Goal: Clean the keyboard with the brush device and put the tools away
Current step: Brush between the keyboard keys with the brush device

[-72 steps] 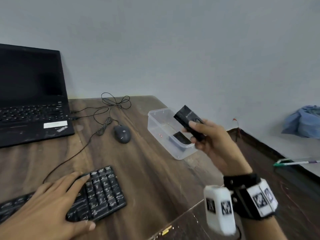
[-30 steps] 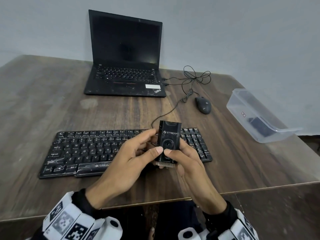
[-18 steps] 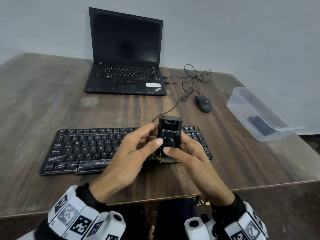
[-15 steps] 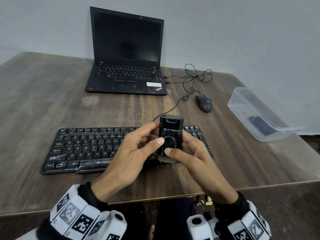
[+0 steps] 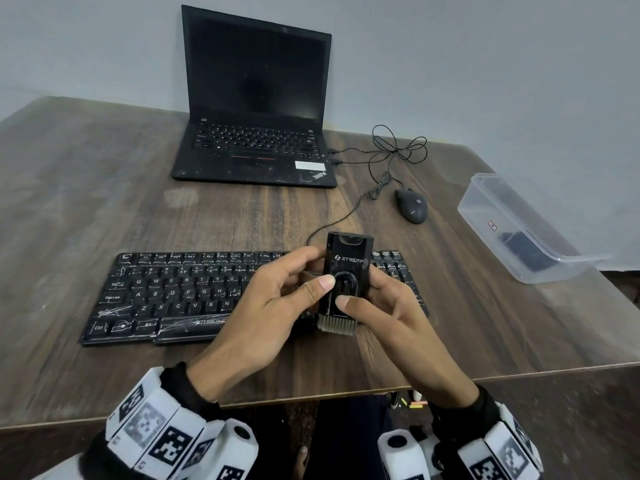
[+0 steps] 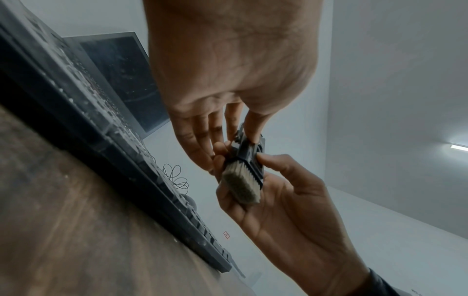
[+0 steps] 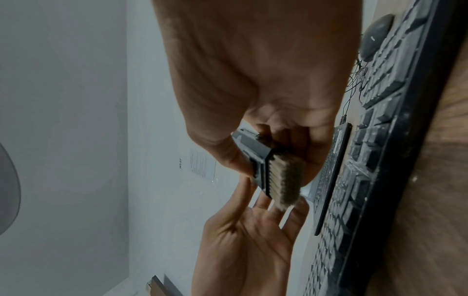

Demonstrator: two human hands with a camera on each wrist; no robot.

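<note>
So right now I've got both hands on the brush device (image 5: 347, 277), holding it up just over the right half of the keyboard (image 5: 180, 292). My right hand (image 5: 391, 318) is curled around the black body from the right side and behind, thumb on the front face near the oval slider; my left hand (image 5: 273, 306) pinches it from the left, thumb tip on that same slider and the fingers behind. So both are clamped on the tool, neither is free. The long axis runs away from me and upward, logo end farthest out, and the pale bristles (image 6: 241, 185) poke out of the near end, right by the heel of my right palm. From the wrist views the bristles look pushed out of the housing, though I can't tell if they're fully extended. What matters for the next bit, as I read it: the keys are directly below and beyond my knuckles, so the bristle end needs tipping down toward them, and the right hand has the fuller wrap, so it's the one I'd sweep with. The keyboard's long axis runs crosswise to the tool. Past my right hand, well off to that side, sits the clear plastic box (image 5: 526, 230) for the put-away later.
</note>
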